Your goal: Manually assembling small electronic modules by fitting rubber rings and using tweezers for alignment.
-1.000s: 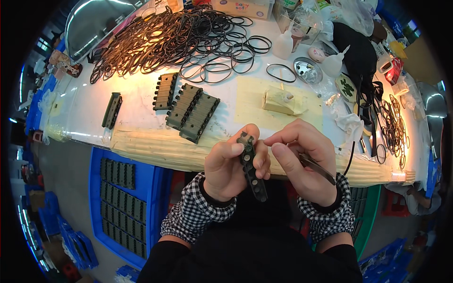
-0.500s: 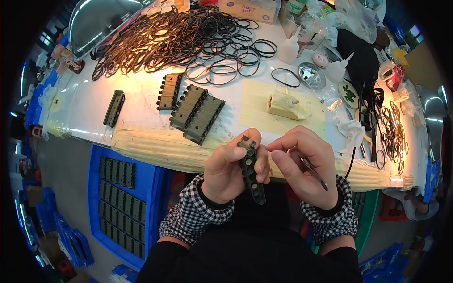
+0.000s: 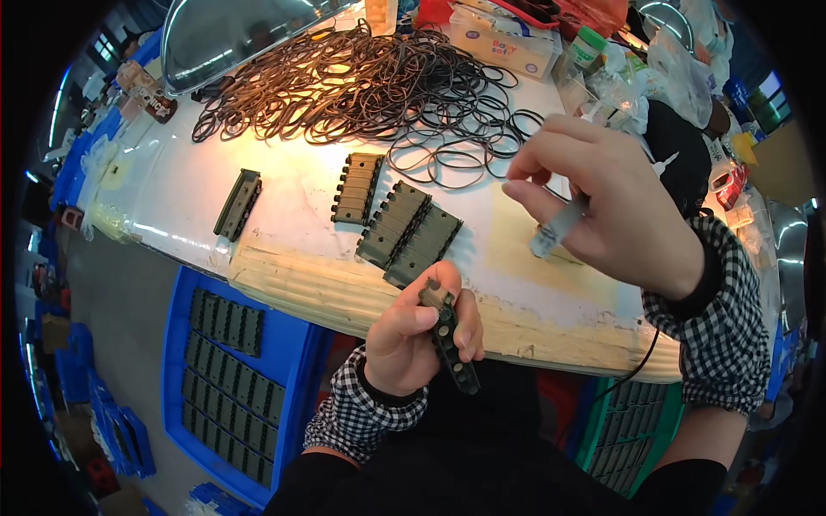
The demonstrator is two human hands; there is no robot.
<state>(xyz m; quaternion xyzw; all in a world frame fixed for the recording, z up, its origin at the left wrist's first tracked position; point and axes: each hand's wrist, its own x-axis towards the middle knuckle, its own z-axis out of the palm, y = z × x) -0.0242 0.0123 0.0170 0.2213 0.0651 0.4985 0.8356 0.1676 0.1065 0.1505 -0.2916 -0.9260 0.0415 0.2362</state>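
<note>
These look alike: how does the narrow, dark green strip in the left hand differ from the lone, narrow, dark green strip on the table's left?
The held strip is in the left hand, off the white table; the lone strip lies on it. The held strip's upper end leans left in view; the lone strip's leans right. Both are dark green and narrow.

A matt, dark green plastic-looking block (image 3: 456, 359), ridged and set with dull metallic discs (image 3: 444, 329), shows beside woven, checked cloth cuffs (image 3: 721, 331). Similar matt, ribbed strips (image 3: 400, 225) lie on a smooth white desk (image 3: 159, 193) edged in wrinkled, papery tape (image 3: 301, 279). Rubbery-looking loops (image 3: 344, 90) have a soft sheen; a glossy domed cover (image 3: 228, 52) gleams above a smooth plastic blue tray (image 3: 288, 331).
</note>
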